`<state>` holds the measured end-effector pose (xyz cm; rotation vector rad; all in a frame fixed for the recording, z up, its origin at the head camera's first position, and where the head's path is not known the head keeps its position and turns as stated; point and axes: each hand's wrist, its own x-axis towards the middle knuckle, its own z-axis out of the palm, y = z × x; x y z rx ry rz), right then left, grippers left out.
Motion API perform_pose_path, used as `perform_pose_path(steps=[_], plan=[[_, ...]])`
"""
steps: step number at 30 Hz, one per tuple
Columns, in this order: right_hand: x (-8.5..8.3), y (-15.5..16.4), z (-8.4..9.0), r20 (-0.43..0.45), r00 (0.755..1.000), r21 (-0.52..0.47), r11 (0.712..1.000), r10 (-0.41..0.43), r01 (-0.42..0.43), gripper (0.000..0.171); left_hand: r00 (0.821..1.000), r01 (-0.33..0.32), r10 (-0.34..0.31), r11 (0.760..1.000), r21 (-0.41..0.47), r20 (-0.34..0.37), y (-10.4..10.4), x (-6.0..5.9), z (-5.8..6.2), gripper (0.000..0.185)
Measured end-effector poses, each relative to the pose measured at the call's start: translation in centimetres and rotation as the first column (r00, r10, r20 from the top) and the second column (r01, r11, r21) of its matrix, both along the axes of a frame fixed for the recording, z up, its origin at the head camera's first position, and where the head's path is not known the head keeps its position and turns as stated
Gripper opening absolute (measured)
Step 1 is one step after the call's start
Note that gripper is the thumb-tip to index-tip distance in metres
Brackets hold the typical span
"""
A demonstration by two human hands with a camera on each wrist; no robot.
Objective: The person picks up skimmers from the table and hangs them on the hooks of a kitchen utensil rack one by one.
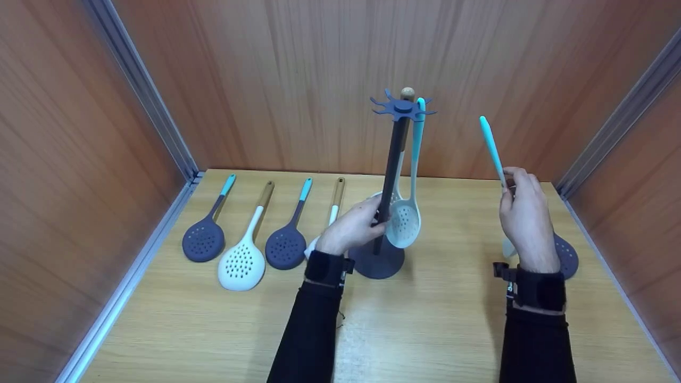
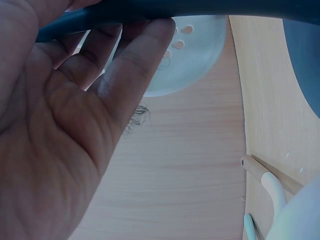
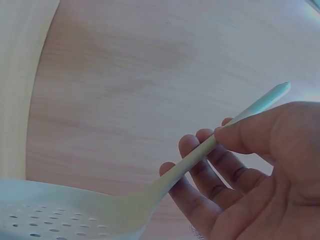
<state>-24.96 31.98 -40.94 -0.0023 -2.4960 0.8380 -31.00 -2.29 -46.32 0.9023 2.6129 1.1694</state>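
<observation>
While 2 hands (image 1: 354,226) work, 4 skimmers (image 1: 242,260) lying, 1 stand (image 1: 392,175).

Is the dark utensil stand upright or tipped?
Upright: the stand rises straight from its round base on the table, while the left hand grips its pole.

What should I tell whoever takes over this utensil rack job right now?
Left hand: grips the dark post of the rack, near its base.
Right hand: holds a pale skimmer with a teal handle in a finger grip, handle end up, clear of the rack.
Done: two skimmers hang on the rack; the front one is a pale teal skimmer.
Left: four skimmers lie in a row on the table, a dark one behind the right hand; the held one is not yet hung.
</observation>
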Motion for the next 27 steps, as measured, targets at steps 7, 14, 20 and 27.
perform_pose_path(steps=[7,14,20,27], plan=[[0.5,-0.6,0.5,-0.035,0.999,0.003,1.0,0.01,-0.01,0.04,1.0,-0.005,0.005,1.0,-0.002,0.017,0.0,0.0,0.0,0.038],[1.1,-1.3,1.0,-0.06,0.998,-0.004,1.0,0.02,-0.021,0.04,1.0,0.0,0.0,1.0,0.004,0.019,-0.1,0.0,-0.1,0.041],[1.7,-1.9,1.6,-0.107,0.993,-0.023,0.999,0.044,-0.047,0.038,1.0,0.008,-0.008,1.0,0.003,0.004,-0.1,-0.1,-0.1,0.043],[2.3,-2.5,2.2,-0.127,0.991,-0.038,0.998,0.051,-0.056,0.04,1.0,0.012,-0.012,1.0,0.007,-0.005,0.0,-0.1,0.1,0.038]])
